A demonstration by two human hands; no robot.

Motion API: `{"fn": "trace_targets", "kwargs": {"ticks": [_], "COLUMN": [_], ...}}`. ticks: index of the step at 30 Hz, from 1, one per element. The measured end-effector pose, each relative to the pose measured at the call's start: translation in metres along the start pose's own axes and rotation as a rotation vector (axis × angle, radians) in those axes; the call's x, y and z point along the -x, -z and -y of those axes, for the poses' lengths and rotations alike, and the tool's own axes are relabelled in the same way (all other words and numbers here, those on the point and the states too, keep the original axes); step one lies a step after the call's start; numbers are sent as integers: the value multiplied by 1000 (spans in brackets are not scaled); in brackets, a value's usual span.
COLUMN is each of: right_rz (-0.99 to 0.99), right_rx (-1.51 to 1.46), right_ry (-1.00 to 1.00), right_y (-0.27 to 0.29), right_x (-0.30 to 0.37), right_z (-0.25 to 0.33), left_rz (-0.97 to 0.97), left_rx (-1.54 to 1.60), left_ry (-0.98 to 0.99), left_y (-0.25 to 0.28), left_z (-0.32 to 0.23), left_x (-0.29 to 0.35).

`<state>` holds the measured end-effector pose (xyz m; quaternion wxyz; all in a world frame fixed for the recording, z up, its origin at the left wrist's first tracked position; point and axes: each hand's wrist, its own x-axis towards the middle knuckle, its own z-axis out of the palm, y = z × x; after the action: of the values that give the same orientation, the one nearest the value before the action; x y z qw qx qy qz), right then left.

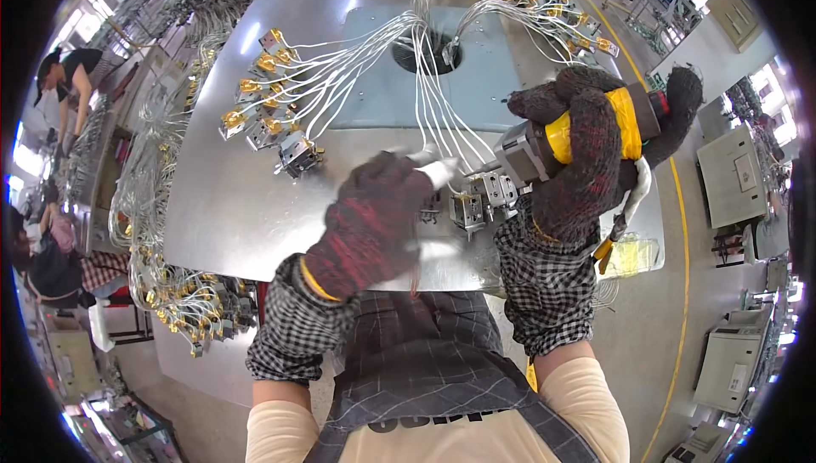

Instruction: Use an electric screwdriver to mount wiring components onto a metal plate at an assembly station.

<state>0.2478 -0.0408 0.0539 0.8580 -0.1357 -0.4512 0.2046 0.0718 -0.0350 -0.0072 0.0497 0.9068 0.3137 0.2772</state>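
A: What's the worker holding?

B: The right hand (595, 155) is gripping a chunky grey tool wrapped in yellow tape (558, 138). The left hand (370, 217) is blurring beside thin white cables (437, 127), so no telling if it's pinching any. Silver boxy metal blocks (467, 211) are sitting between them on the shiny metal counter (221, 217).

A: Tips?

B: Keeping the tool square to a block, left hand clear, is probably paying off.

A: Containers?

B: Maybe that clear plastic tray (633, 255) lying near the right corner; its contents aren't showing clearly.
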Motion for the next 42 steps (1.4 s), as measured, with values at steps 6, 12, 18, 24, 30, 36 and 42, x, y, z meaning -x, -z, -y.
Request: {"fn": "trace_targets", "kwargs": {"ticks": [6, 12, 18, 24, 30, 36, 42], "right_rz": [-40, 13, 87, 94, 4, 69, 149], "right_rx": [155, 115, -21, -327, -57, 362, 162], "right_ry": [30, -6, -68, -170, -211, -99, -313], "right_y": [23, 25, -4, 0, -19, -19, 14], "right_x": [-13, -9, 7, 7, 23, 32, 41], "right_z": [-9, -8, 1, 3, 7, -4, -23], "left_rz": [112, -93, -37, -14, 28, 18, 52], "left_rx": [-108, 478, 368, 284, 216, 268, 93], "left_ry": [79, 189, 190, 140, 140, 160, 256], "left_y": [-29, -9, -12, -17, -14, -10, 6], "left_z": [-23, 15, 26, 26, 22, 26, 20], "left_x": [-13, 5, 2, 0, -2, 2, 24]}}
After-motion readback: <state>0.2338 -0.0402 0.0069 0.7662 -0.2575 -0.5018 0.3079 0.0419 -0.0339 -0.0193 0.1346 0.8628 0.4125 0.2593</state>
